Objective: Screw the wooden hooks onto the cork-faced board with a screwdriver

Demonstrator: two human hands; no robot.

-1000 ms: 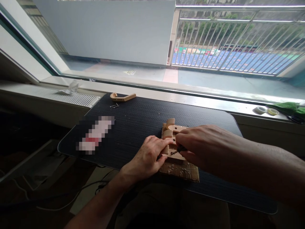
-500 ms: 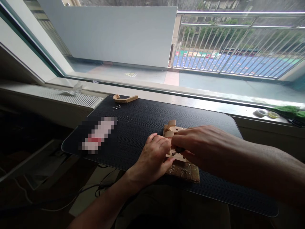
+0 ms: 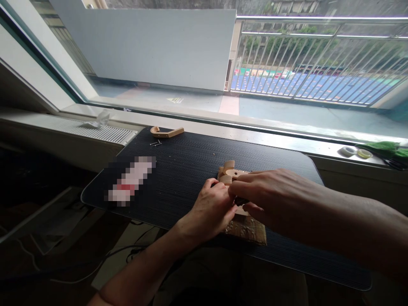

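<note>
My left hand is closed around a light wooden hook piece, its thumb and fingertips close to my right fingers. My right hand pinches a short dark-handled screwdriver from above; its tip is hidden behind my fingers. Beyond the hands, the curved end of a wooden hook and a flat wooden part with a dark hole show. These pieces lie on a worn block wrapped in brown tape, near the front edge of the black table.
At the table's far left lies another wooden hook, with several loose screws beside it. A blurred-out pale item is on the left. Tape rolls and a green bundle rest on the windowsill at right.
My left hand has shifted slightly right, its thumb and fingers now nearer the screwdriver and covering its metal shaft. My right hand stays nearly in place.
</note>
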